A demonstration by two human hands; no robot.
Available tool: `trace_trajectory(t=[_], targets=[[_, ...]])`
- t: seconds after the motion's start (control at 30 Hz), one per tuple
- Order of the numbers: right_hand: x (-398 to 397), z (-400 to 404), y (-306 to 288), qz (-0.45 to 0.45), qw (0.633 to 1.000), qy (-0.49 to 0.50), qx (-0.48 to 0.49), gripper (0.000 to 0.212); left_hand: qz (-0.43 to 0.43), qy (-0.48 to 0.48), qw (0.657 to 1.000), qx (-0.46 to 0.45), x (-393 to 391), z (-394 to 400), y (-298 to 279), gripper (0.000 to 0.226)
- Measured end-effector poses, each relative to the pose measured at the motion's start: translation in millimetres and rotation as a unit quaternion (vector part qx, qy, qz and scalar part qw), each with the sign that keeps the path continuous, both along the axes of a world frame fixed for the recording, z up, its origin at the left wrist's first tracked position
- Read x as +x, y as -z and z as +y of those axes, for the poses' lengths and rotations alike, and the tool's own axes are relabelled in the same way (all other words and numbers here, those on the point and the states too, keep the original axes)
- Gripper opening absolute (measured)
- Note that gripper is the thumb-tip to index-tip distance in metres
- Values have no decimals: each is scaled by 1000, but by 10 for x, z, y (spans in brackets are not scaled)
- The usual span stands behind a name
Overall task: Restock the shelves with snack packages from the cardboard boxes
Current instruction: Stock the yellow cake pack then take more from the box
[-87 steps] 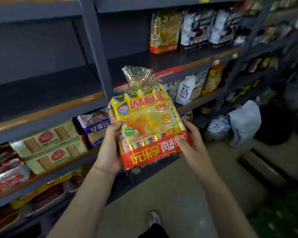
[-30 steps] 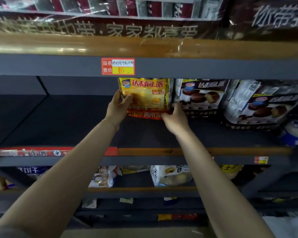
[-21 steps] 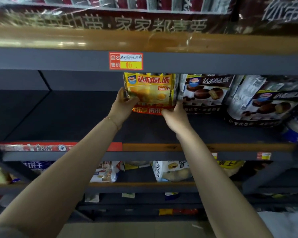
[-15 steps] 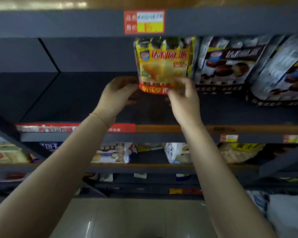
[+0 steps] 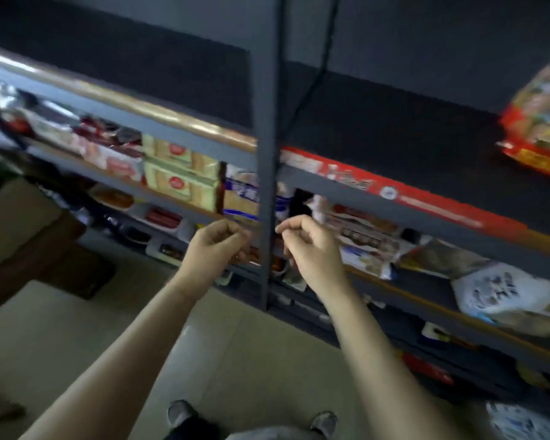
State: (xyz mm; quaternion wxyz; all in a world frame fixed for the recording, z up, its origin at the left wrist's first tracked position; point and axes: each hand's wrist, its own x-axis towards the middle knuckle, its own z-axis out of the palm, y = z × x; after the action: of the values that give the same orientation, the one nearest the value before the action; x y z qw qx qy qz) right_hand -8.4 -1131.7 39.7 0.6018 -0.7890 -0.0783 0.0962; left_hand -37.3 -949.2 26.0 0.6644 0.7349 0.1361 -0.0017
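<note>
Cardboard boxes (image 5: 29, 246) are seen at the left edge of the frame, brown and blurred, standing on the pale floor (image 5: 115, 338). Above and to their right, a grey shelf rack (image 5: 185, 134) runs slantwise across the picture; on its left section, cracker packs (image 5: 178, 179) in pale yellow wrapping are stacked, with a blue-and-white bag (image 5: 242, 198) just beside them. A grey upright post (image 5: 265, 147) divides the rack at the middle of the frame. The left hand (image 5: 216, 246) is held in front of the lower shelves, left of the post, with its fingers loosely curled and nothing gripped. The right hand (image 5: 311, 246) is held just right of the post, likewise loosely curled and holding nothing. Neither hand touches any package. At the right edge of the frame, in its upper part, the yellow and red snack package (image 5: 540, 122) is seen resting on the dark shelf board (image 5: 410, 128), well apart from both hands. Lower right, white bags (image 5: 502, 296) lie on a lower shelf. Two shoes (image 5: 324, 423) are visible at the bottom.
</note>
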Motion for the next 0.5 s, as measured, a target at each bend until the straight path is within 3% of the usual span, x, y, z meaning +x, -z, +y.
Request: trace_trajectory(t=[0.3, 0.5], targets=[[-351, 3146, 125, 52, 986, -156, -31, 14, -15, -202, 978, -44, -932, 2887, 70, 19], [-258, 4582, -100, 39, 968, -247, -37, 17, -30, -293, 955, -39, -1146, 4247, -105, 17]])
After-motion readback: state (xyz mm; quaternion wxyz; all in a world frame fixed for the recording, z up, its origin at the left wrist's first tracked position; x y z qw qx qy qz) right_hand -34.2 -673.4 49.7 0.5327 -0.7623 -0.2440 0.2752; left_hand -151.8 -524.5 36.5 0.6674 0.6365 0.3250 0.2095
